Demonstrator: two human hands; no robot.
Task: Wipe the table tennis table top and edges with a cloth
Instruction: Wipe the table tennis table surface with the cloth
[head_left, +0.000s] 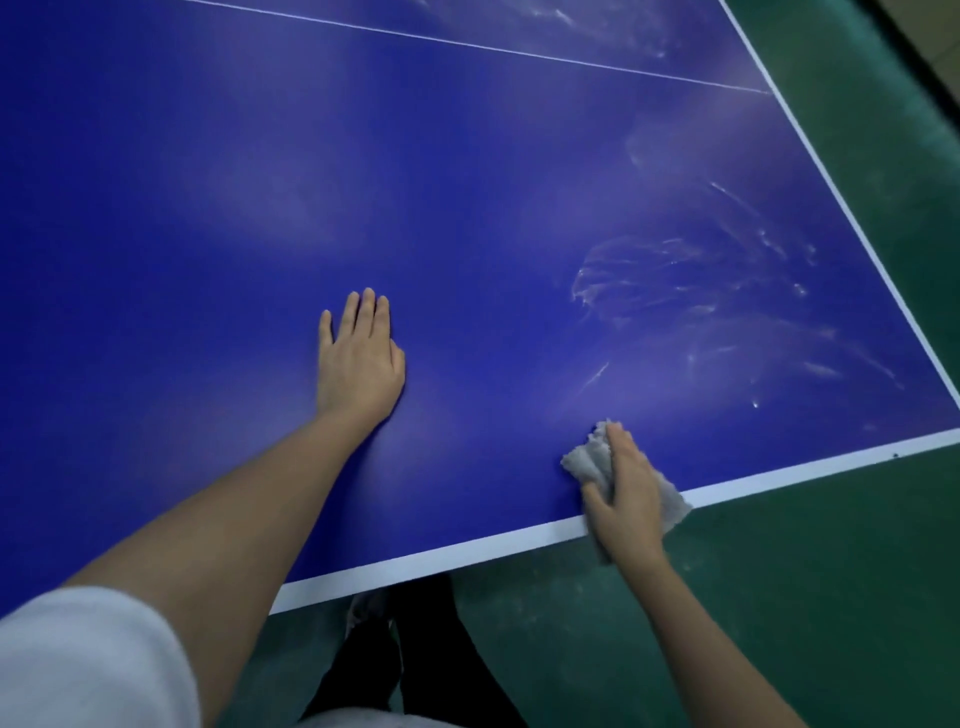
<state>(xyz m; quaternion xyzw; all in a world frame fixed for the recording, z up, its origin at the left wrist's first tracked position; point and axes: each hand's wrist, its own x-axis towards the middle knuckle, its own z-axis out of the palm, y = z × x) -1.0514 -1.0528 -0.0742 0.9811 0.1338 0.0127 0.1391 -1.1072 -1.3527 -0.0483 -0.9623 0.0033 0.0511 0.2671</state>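
Your surface (467, 182): deep blue, white edge lines, pale streaks beyond right grip (628, 493); grey cloth (587, 462); green floor (805, 597).

Soft glare patches on the tabletop (467, 208) — corners seemingly blurred, bowed.
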